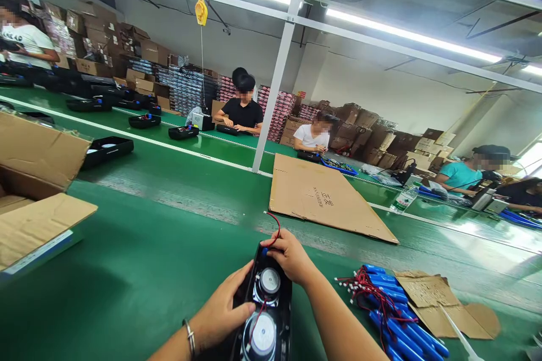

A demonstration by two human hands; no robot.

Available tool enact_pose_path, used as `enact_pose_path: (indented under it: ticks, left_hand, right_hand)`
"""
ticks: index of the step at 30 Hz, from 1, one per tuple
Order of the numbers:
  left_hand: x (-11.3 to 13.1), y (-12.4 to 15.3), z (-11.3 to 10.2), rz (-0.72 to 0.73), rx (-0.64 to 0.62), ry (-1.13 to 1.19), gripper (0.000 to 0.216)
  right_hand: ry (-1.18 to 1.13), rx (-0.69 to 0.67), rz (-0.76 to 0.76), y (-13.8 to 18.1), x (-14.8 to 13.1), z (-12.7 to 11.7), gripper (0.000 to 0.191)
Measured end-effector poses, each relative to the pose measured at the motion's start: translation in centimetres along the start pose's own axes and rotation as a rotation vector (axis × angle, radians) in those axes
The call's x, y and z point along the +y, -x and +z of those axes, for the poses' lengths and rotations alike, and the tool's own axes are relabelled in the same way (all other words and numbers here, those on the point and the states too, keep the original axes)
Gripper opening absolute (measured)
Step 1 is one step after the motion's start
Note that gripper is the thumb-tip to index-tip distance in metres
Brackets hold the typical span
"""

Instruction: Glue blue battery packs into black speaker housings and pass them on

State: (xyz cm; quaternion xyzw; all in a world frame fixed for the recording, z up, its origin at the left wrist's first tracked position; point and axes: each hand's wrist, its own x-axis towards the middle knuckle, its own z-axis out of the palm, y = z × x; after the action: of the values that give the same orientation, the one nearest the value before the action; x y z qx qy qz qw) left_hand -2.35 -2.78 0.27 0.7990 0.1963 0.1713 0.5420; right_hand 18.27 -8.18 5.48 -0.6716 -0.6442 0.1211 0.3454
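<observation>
A black speaker housing (266, 310) with two round speaker cones lies lengthwise on the green table in front of me. My left hand (222, 310) grips its left edge, near the lower cone. My right hand (290, 256) is closed over its far end, where a red wire (277, 225) loops up from under the fingers. A small blue part shows just under those fingers. To my right lies a pile of blue battery cells (393, 321) with red leads.
An open cardboard box (34, 192) stands at the left. A flat cardboard sheet (326, 197) lies ahead, torn cardboard scraps (444, 302) at the right. Black housings (105, 149) line the green conveyor (169, 141). Several other people work across it.
</observation>
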Motion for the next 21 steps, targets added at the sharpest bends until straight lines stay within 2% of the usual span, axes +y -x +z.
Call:
enact_pose_path:
  ticks: [12,15,16,18,19,20,21]
  left_hand:
    - [-0.4,-0.2,-0.3,-0.022,-0.013,-0.021,0.087]
    - [-0.4,-0.2,-0.3,-0.001,-0.026,-0.009,0.086]
    - [-0.3,-0.1,-0.3,0.003,-0.027,-0.012,0.085]
    - [0.1,0.0,-0.3,-0.002,-0.029,-0.017,0.084]
    - [0.3,0.1,-0.2,-0.010,-0.028,-0.020,0.084]
    - [0.4,0.2,-0.2,-0.018,-0.027,-0.024,0.083]
    - [0.5,0.2,-0.2,-0.027,-0.026,-0.025,0.083]
  right_hand:
    - [0.245,0.053,0.029,0.0,-0.6,0.4,0.033]
    - [0.264,0.100,0.016,1.6,-0.6,-0.5,0.032]
    - [0.268,0.166,0.022,2.8,-0.4,-1.3,0.029]
    - [0.292,0.381,0.065,6.4,0.8,-3.7,0.029]
    - [0.318,0.597,0.103,8.8,1.8,-5.1,0.031]
    - [0.375,0.714,0.154,11.4,2.9,-6.7,0.034]
    - [0.455,0.775,0.227,14.4,4.2,-8.4,0.037]
